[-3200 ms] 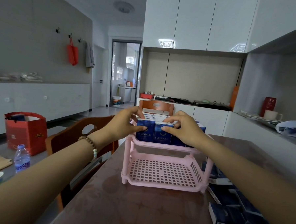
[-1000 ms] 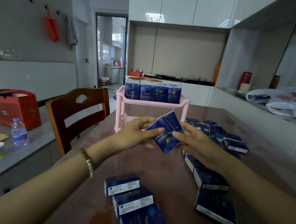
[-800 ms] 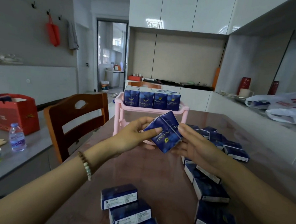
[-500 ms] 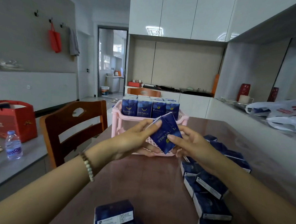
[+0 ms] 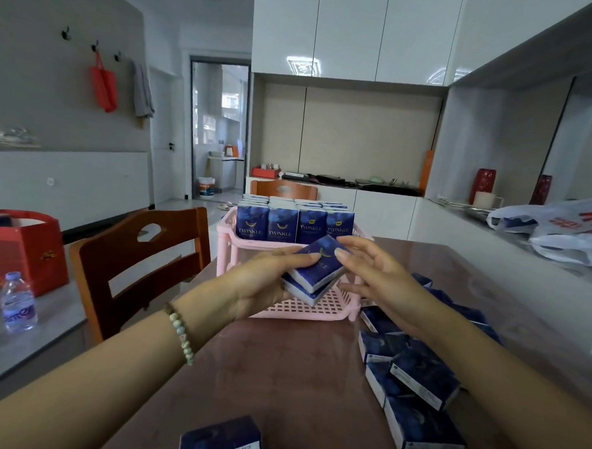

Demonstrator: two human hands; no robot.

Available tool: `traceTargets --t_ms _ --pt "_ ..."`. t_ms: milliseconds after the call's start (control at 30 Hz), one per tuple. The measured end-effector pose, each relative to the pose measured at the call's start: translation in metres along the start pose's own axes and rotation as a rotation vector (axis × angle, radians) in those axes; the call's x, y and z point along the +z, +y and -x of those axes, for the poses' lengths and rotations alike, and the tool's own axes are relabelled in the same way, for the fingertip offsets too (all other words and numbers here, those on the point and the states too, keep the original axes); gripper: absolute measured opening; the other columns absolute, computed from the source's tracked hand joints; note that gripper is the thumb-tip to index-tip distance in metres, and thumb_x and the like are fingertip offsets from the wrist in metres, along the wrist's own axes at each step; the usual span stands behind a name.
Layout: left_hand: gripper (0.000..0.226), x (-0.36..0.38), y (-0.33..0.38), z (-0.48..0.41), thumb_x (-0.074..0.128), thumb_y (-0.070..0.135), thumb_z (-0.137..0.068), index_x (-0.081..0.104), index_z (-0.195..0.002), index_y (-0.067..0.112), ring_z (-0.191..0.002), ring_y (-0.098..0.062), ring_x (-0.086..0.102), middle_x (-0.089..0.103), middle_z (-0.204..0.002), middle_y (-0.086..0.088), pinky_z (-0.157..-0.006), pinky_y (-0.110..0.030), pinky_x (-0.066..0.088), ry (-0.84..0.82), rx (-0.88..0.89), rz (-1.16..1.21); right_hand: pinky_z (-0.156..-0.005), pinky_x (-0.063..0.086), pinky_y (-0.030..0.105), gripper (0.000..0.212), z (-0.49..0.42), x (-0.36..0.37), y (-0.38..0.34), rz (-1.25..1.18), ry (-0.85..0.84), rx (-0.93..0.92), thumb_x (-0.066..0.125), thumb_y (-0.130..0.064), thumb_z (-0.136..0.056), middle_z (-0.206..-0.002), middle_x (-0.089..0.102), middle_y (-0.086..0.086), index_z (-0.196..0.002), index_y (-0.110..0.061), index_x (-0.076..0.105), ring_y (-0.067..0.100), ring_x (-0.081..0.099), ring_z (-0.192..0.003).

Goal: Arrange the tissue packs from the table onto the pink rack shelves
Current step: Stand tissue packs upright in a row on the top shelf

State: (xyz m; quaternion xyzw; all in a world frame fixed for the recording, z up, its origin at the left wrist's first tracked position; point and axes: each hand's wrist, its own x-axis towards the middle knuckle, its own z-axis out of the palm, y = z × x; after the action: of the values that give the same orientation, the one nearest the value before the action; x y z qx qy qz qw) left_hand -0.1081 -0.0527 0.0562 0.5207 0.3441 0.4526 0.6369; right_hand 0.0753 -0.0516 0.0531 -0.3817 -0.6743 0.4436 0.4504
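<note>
left hand (image 5: 260,284) grips two stacked tissue packs (image 5: 316,270), thumb on top, fingers under. right hand (image 5: 380,283) is nearly flat, fingertips touching the far corner. Stack has tipped from face-on to near-flat, now at the pink rack (image 5: 226,251), in front of its lower shelf (image 5: 317,309); insertion looks next. Long axis runs near-left to far-right, far end raised.

The tissue packs (image 5: 281,225) on the pink rack (image 5: 226,241) read "TWINKLE"; the water bottle (image 5: 18,306) label looks blurred.

Soft daylight, ceiling-lamp glare on cabinets (image 5: 349,31), wide-angle edge bending.
</note>
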Motion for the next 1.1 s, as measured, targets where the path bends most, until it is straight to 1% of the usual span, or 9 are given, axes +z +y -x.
traceTargets --t_ms 100,200,300,367,600,767,900,933,1100 --pt "0.052 0.001 0.000 -0.003 0.063 0.003 -0.083 0.047 -0.132 0.010 -0.097 -0.020 0.068 0.068 -0.113 -0.011 -0.079 -0.026 0.057 0.024 0.101 0.112 -0.086 0.055 0.033 0.049 -0.003 0.003 0.001 -0.116 0.032 0.068 0.066 -0.040 -0.076 -0.119 0.065 0.004 -0.119 -0.020 0.056 0.016 0.064 -0.107" --pt "0.049 0.004 0.004 -0.003 0.061 0.000 -0.083 0.050 -0.129 0.013 -0.089 -0.015 0.071 0.074 -0.100 -0.004 -0.075 -0.024 0.058 -0.005 0.191 0.130 -0.073 0.057 0.026 0.044 -0.005 0.003 -0.002 -0.201 0.056 0.046 0.066 -0.033 -0.078 -0.112 0.069 0.010 -0.118 -0.016 0.058 0.021 0.067 -0.099" --pt "0.029 0.007 0.010 -0.003 0.053 0.024 -0.091 0.060 -0.117 0.015 -0.096 -0.015 0.069 0.073 -0.104 -0.005 -0.079 -0.023 0.057 -0.073 0.214 -0.025 -0.081 0.057 0.026 0.036 -0.008 0.000 -0.007 -0.180 0.067 -0.001 0.061 -0.024 -0.086 -0.110 0.070 0.009 -0.121 -0.016 0.057 0.021 0.068 -0.101" --pt "0.024 0.008 0.014 -0.004 0.048 0.030 -0.093 0.063 -0.109 0.019 -0.095 -0.016 0.069 0.073 -0.102 -0.004 -0.077 -0.022 0.056 -0.043 0.241 -0.157 -0.083 0.057 0.028 0.033 -0.011 -0.002 -0.009 -0.149 0.062 -0.025 0.059 -0.021 -0.088 -0.110 0.070 0.008 -0.121 -0.015 0.057 0.019 0.068 -0.100" --pt "0.022 -0.001 0.032 -0.028 0.059 0.016 -0.089 0.057 -0.110 0.011 -0.082 -0.016 0.071 0.070 -0.106 -0.013 -0.068 -0.026 0.060 0.097 0.309 -0.228 -0.086 0.056 0.035 0.030 -0.030 -0.027 -0.020 -0.057 0.102 -0.084 0.061 -0.018 -0.087 -0.112 0.070 0.004 -0.116 -0.013 0.059 0.019 0.067 -0.103" --pt "0.031 -0.008 0.060 -0.051 0.056 0.020 -0.090 0.055 -0.119 0.009 -0.097 -0.020 0.069 0.067 -0.113 -0.012 -0.083 -0.035 0.058 0.067 0.317 -0.408 -0.081 0.054 0.026 0.032 -0.049 -0.062 -0.032 0.074 0.171 -0.163 0.062 -0.023 -0.087 -0.106 0.072 -0.001 -0.118 -0.018 0.058 0.013 0.067 -0.099" --pt "0.031 -0.006 0.074 -0.069 0.054 0.026 -0.092 0.056 -0.111 0.002 -0.088 -0.010 0.067 0.067 -0.101 -0.014 -0.076 -0.030 0.059 0.112 0.442 -0.612 -0.083 0.052 0.033 0.029 -0.071 -0.084 -0.035 0.123 0.248 -0.215 0.063 -0.021 -0.086 -0.101 0.072 -0.004 -0.115 -0.021 0.058 0.014 0.066 -0.094" --pt "0.030 -0.006 0.076 -0.074 0.055 0.024 -0.091 0.055 -0.111 0.002 -0.087 -0.011 0.066 0.067 -0.099 -0.012 -0.077 -0.031 0.059 0.114 0.462 -0.617 -0.082 0.052 0.032 0.029 -0.076 -0.087 -0.034 0.133 0.261 -0.226 0.063 -0.020 -0.086 -0.099 0.071 -0.004 -0.114 -0.020 0.057 0.015 0.065 -0.093" --pt "0.021 0.000 0.075 -0.097 0.060 0.012 -0.088 0.053 -0.109 0.012 -0.080 -0.006 0.065 0.064 -0.104 -0.006 -0.056 -0.015 0.054 0.142 0.506 -0.590 -0.084 0.053 0.034 0.026 -0.095 -0.097 -0.021 0.141 0.272 -0.204 0.063 -0.017 -0.087 -0.104 0.069 -0.001 -0.112 -0.018 0.055 0.017 0.064 -0.097"
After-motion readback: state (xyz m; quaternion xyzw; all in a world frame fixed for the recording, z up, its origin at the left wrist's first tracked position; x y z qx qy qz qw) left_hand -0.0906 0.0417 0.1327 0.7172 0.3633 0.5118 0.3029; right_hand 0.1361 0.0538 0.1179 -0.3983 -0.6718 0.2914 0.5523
